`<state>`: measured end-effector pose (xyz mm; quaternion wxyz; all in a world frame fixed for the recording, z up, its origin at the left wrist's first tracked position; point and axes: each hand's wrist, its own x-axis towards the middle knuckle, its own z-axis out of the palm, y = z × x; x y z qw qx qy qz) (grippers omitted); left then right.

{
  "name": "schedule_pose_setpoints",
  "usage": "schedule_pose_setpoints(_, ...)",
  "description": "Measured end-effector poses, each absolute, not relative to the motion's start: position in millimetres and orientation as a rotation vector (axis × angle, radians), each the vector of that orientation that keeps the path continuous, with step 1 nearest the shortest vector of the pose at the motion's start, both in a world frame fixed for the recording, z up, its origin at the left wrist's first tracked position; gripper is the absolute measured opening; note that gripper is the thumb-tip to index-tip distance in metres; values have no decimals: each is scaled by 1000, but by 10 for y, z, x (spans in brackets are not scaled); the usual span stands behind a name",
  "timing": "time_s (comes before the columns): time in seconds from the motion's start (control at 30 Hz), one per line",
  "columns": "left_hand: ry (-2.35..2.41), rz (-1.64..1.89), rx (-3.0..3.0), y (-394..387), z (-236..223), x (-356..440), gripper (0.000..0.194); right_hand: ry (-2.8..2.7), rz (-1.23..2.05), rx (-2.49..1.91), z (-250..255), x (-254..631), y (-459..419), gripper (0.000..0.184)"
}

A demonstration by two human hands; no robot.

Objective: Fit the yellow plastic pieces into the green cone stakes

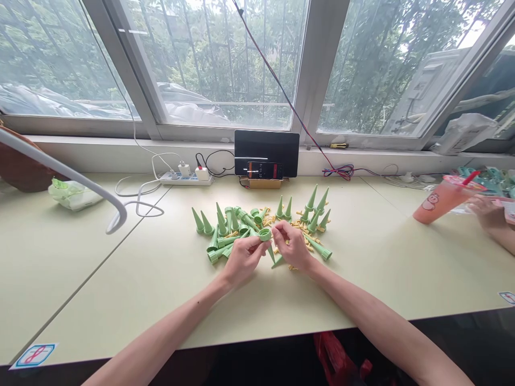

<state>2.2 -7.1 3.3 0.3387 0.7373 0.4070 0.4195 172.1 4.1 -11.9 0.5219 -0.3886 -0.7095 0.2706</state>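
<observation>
A green plastic plant watering spike [264, 237] is pinched between the thumb and fingers of my left hand [246, 255], its round open end up and its point down. Close by on the right, my right hand [293, 245] has its thumb and fingertips drawn together beside the rim; whatever they hold is too small or hidden to name. Several more green spikes [221, 241] lie in a heap to the left. Others stand point up, such as the group of upright spikes [311, 199] at the right. Small yellow plastic pieces [269, 215] are scattered among them.
Behind the heap, a phone [264, 170] leans against a black tablet [266, 146]. A power strip [187, 178] with cables lies left of it. A pink drink cup [442, 201] tilts at the right, near another person's hand [486, 212]. A white curved lamp arm [76, 171] reaches in from the left.
</observation>
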Motion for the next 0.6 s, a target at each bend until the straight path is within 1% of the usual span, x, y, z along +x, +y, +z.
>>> schedule_pose_setpoints(0.2,1050,1073,1835,-83,48,26,45,-1710,644,-932,-121,1720,42,22)
schedule_pose_setpoints(0.6,1029,957,1673,-65,60,6,57,-1723,635,-921,-127,1725,44,21)
